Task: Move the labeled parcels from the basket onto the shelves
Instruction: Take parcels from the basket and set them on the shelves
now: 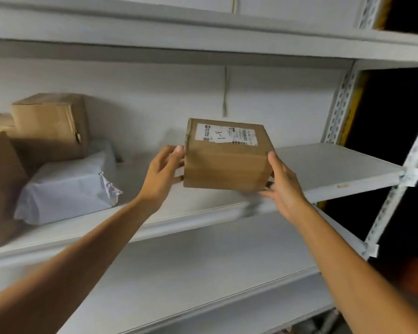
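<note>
A-1 cardboard box [227,157] clamped between my left hand [164,169] and right hand [282,186], tilted over the middle shelf [336,169], contact unclear; white wrapped parcel [68,186] and brown boxes [48,126] already shelved at left; basket unseen, remainder unknown.

Soft even light, slight motion blur, edges curved by the lens.

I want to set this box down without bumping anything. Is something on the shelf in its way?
Nothing visible is. The box, held by the left hand and right hand, is over a bare stretch of shelf. The white parcel lies off to its left, apart from it.
</note>
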{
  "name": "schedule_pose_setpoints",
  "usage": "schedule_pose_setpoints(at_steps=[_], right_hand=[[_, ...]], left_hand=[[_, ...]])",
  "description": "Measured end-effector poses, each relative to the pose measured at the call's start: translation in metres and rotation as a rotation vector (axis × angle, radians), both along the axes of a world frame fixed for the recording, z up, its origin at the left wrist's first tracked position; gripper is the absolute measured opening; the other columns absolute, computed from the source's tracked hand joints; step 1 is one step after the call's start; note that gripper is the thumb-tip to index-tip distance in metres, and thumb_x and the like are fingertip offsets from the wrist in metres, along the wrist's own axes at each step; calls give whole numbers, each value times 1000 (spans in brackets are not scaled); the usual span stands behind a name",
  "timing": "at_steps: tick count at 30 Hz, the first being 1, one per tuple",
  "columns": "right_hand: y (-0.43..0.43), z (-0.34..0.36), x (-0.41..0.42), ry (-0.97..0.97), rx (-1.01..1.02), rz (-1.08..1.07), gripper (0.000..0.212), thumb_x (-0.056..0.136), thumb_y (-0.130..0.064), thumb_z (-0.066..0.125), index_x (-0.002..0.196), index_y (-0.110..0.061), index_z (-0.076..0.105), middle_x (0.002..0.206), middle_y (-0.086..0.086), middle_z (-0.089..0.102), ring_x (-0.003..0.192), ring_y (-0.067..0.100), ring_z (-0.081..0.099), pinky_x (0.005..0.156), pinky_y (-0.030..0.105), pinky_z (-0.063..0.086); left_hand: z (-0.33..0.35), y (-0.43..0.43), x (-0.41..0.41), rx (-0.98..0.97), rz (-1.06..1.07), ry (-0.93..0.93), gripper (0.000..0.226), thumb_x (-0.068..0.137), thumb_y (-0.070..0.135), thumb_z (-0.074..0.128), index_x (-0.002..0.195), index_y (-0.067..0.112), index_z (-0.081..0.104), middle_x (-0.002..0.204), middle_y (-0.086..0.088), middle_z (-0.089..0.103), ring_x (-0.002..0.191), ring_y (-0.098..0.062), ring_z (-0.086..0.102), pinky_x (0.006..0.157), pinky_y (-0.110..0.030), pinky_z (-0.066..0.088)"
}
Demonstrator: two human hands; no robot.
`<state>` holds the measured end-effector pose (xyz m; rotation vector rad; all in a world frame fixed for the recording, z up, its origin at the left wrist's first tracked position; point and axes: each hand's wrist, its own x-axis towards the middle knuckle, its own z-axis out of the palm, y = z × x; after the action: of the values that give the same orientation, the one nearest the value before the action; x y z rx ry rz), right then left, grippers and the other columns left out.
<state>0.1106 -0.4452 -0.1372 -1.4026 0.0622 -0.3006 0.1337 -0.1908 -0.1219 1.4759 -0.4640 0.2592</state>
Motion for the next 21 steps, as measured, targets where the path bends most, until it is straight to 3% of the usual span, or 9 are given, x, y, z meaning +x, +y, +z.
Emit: schedule_pose_setpoints(at_steps=[4,7,9,11,15,17,19,21], right_hand=[[-49,-5,-37,-37,35,-134,37,91,-39,59,128,-32,59,116,-2,68,113,20,62,93,45,53],[-87,-8,-72,-60,93,-218,22,94,-29,55,114,-36,62,111,-5,68,110,20,63,89,39,53],[-115,-12,-96,-50,121,-283,19,94,-26,54,109,-37,60,114,-3,66,112,22,61,94,42,51],[-142,-20,-121,-29,148,-354,21,94,-24,52,108,-38,58,116,-2,63,114,23,58,98,45,49],[-193,-43,-175,14,174,-473,23,95,-21,41,102,-37,57,108,-5,59,108,22,55,90,43,51],[-220,-57,-204,29,182,-500,27,93,-23,41,109,-38,56,115,-3,58,110,24,54,94,48,49],[-247,-75,-234,44,173,-521,38,89,-25,43,125,-38,49,127,1,52,116,27,51,96,52,48],[-272,-92,-265,76,169,-557,42,90,-22,43,130,-38,43,133,4,47,119,30,49,96,55,48]], left_hand=[[1,-55,3,-126,-157,120,26,92,36,55,110,18,61,98,7,67,102,-18,61,83,-40,53],[-1,-103,-3,-151,-322,216,41,96,27,54,136,20,51,117,10,66,115,-15,57,93,-40,50],[-5,-137,-9,-89,-432,219,39,96,26,53,134,17,55,132,7,60,122,-16,54,98,-43,48],[-9,-172,-20,-30,-521,243,38,96,25,52,133,19,56,136,8,56,123,-20,53,95,-43,49],[-18,-241,-44,69,-695,329,53,86,27,62,137,28,51,131,4,61,110,-25,59,84,-40,51],[-31,-273,-56,134,-767,336,54,79,19,58,133,25,53,123,-4,63,107,-27,59,81,-42,50],[-47,-302,-73,162,-810,361,39,78,13,55,115,25,58,103,-3,65,97,-26,59,74,-42,49],[-65,-331,-94,174,-850,431,20,79,20,58,98,27,57,91,3,66,89,-21,60,66,-38,52]])
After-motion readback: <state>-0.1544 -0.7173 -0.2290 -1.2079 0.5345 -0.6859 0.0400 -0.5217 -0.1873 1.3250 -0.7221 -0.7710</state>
